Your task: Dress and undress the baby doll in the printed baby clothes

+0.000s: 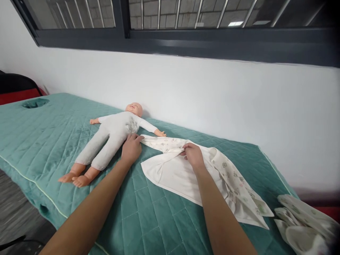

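A white baby shirt (175,173) with a small print lies spread open on the green quilted cover, its pale inner side showing. My left hand (132,148) pinches the cuff end of one sleeve, close beside the doll's hip. Fingers of my right hand (193,155) are closed on the cloth near that sleeve's shoulder. Left of the shirt, a baby doll (117,125) with a white cloth body rests on its back, arms spread and head toward the wall. The doll's nearer hand almost meets the sleeve.
The green quilted cover (148,219) drapes a bed with a face hole (35,103) at far left. A folded printed cloth (305,226) sits at the right edge. Behind runs a white wall (212,95) under a barred window. A black and red chair (18,86) stands at left.
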`<state>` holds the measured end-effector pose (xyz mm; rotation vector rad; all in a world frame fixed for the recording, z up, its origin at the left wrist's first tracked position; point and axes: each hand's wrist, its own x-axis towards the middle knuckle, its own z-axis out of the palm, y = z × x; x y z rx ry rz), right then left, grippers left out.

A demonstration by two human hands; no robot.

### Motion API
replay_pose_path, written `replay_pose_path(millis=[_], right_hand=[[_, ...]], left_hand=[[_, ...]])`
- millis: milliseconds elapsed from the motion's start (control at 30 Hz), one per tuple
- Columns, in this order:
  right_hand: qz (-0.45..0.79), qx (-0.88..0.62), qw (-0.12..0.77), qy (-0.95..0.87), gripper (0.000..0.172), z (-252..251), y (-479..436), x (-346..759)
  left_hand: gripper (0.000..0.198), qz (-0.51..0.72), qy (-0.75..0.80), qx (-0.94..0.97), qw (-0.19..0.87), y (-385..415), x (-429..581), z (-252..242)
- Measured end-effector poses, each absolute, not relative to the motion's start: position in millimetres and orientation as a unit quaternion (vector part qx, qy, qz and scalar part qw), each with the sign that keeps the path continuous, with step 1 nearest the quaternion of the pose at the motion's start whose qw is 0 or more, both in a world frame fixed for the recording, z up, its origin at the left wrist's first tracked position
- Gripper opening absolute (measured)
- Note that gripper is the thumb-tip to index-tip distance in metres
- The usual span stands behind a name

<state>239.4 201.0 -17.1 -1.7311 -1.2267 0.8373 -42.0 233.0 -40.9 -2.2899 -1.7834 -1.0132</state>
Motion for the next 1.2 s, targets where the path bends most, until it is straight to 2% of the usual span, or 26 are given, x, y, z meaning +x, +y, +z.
replay_pose_path(millis=[167,233,333,433,667,800,933,1067,1200], right_hand=[[0.293,-0.713,0.383,-0.509,0.023,-6.7,195.9,229.7],[0.25,-0.731,0.351,-0.528,0.026,-5.3,193.9,223.2],[0.207,-0.746,0.311,-0.551,0.019,-6.9,192.2,217.0],[0.218,-0.732,0.316,-0.562,0.01,-11.2,193.0,219.6],[0.26,-0.678,0.376,-0.576,0.033,-17.8,196.1,233.8],[0.263,-0.673,0.412,-0.556,0.04,-18.2,195.2,233.7],[0.252,-0.68,0.428,-0.539,0.046,-19.8,194.9,235.1],[0.218,-0.7,0.418,-0.537,0.048,-18.8,194.8,243.7],[0.173,-0.725,0.38,-0.547,0.046,-16.0,194.0,251.7]], left_hand=[[0.036,-0.4,-0.585,-0.694,-0.128,237.5,-45.2,-41.3],[0.035,-0.409,-0.578,-0.688,-0.158,240.7,-47.0,-42.7],[0.028,-0.401,-0.563,-0.707,-0.152,245.1,-48.0,-46.2],[0.029,-0.399,-0.565,-0.71,-0.133,248.0,-47.1,-47.4],[0.031,-0.429,-0.564,-0.703,-0.062,209.6,-31.7,-33.5],[0.029,-0.384,-0.558,-0.726,-0.119,152.0,-7.6,-31.5],[0.017,-0.369,-0.592,-0.705,-0.129,109.6,17.7,-30.8],[0.01,-0.386,-0.496,-0.763,-0.151,86.8,40.2,-23.9],[0.018,-0.343,-0.413,-0.834,-0.128,72.6,53.3,-18.8]])
